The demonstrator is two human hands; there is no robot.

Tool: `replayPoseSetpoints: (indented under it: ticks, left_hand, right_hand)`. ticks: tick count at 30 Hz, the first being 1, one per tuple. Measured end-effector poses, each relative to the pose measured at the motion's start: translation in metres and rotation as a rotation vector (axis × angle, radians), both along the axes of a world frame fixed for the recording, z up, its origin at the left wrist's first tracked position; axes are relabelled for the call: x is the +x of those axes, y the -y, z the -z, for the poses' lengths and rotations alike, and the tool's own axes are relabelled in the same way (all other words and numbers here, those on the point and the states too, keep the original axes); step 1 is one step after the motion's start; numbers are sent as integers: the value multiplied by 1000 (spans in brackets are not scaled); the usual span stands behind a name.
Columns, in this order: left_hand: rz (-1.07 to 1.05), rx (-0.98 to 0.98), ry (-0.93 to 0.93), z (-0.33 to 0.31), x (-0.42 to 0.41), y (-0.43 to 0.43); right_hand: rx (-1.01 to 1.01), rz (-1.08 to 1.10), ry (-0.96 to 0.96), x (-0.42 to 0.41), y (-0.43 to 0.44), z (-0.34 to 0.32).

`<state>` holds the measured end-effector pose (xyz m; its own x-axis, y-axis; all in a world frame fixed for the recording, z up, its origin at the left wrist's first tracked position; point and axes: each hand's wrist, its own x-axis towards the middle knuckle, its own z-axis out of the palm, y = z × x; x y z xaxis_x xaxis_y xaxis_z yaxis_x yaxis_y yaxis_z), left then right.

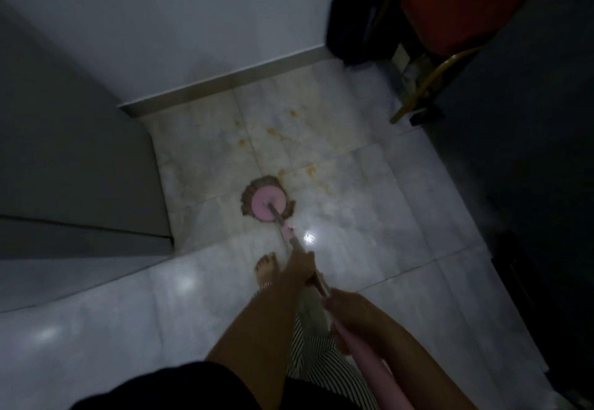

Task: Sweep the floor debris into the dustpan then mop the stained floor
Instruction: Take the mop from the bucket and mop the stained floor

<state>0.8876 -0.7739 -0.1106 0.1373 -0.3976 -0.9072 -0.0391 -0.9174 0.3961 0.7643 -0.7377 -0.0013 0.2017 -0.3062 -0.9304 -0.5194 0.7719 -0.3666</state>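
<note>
A round mop head (267, 201) with a pink disc and brownish fringe rests flat on the pale marble floor (369, 223). Its pink and grey handle (291, 236) slants back toward me. My left hand (302, 266) grips the handle lower down, and my right hand (348, 310) grips it higher up, closer to my body. Yellow-orange stains (276, 134) dot the tiles just beyond the mop head, toward the wall. No dustpan or broom is in view.
A white wall with a skirting board (225, 83) closes the far side. A grey cabinet or door (80, 165) stands at the left. A red-seated chair with a yellow frame (450, 23) and a dark bag (353, 23) stand at the back right. My bare foot (266, 268) is behind the mop.
</note>
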Motion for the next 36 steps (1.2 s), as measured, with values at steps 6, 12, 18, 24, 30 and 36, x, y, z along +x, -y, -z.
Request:
replayPoseSetpoints:
  ticks: [6,12,18,24,30,36]
  left_hand:
    - [-7,61,32,-4,-18,-20]
    - [73,-4,141,25,53,54]
    - [-79,-51,133,65,165,183]
    - [-134,-84,152,89,242,301]
    - [-124,-81,112,77,236,319]
    - [-25,-61,96,57,168,253]
  right_hand:
    - [39,54,39,-13,-19,-16]
    - [-101,-49,-35,49,55,23]
    - [-4,79,42,157,171,74]
    - [127,272,170,234,287,101]
    - [159,344,194,231,301,94]
    - [89,324,139,165,226,69]
